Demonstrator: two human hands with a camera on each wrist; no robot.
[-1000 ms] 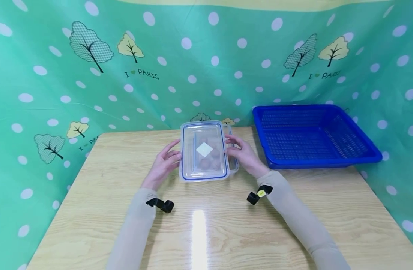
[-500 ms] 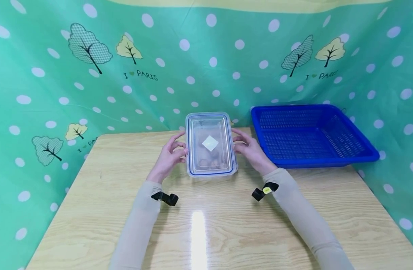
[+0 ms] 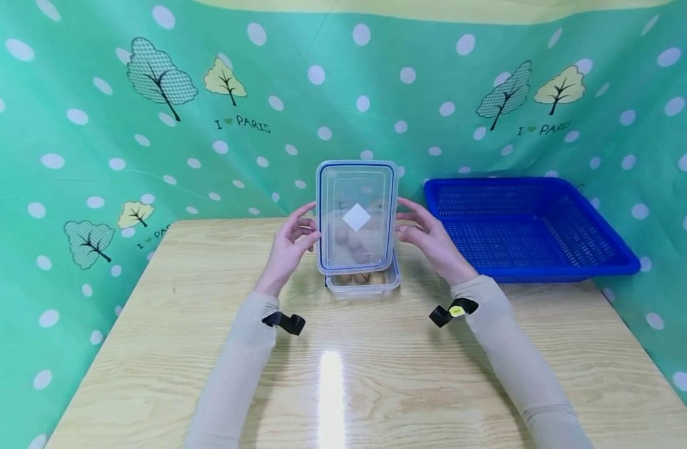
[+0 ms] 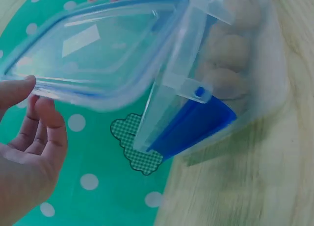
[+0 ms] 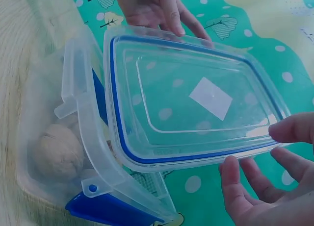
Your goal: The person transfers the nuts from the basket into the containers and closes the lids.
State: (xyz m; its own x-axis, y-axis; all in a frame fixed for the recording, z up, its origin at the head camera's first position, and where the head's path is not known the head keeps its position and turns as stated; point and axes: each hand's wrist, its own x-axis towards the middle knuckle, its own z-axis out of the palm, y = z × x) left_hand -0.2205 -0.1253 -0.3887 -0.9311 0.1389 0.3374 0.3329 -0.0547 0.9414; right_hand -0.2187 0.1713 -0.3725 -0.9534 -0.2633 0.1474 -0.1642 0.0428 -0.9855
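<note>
A clear rectangular lid (image 3: 357, 187) with a blue seal and a white diamond label is tilted up above a clear plastic food container (image 3: 361, 290). My left hand (image 3: 289, 246) pinches the lid's left edge between thumb and fingers. On the opposite edge, my right hand (image 3: 432, 243) has a similar pinch, thumb on one face and fingers on the other in the right wrist view. Walnuts (image 5: 59, 152) lie inside the container, seen through its wall. From the head, the lid covers most of the container. A blue side clip (image 4: 196, 125) hangs out from the container's side.
A blue perforated plastic basket (image 3: 523, 272) stands at the table's back right, close to my right hand. The wooden table (image 3: 208, 349) ends at the back against a green dotted cloth (image 3: 298, 118).
The lid has moved up and slightly right with both hands and tipped more upright. The container's front end with walnuts now shows below it.
</note>
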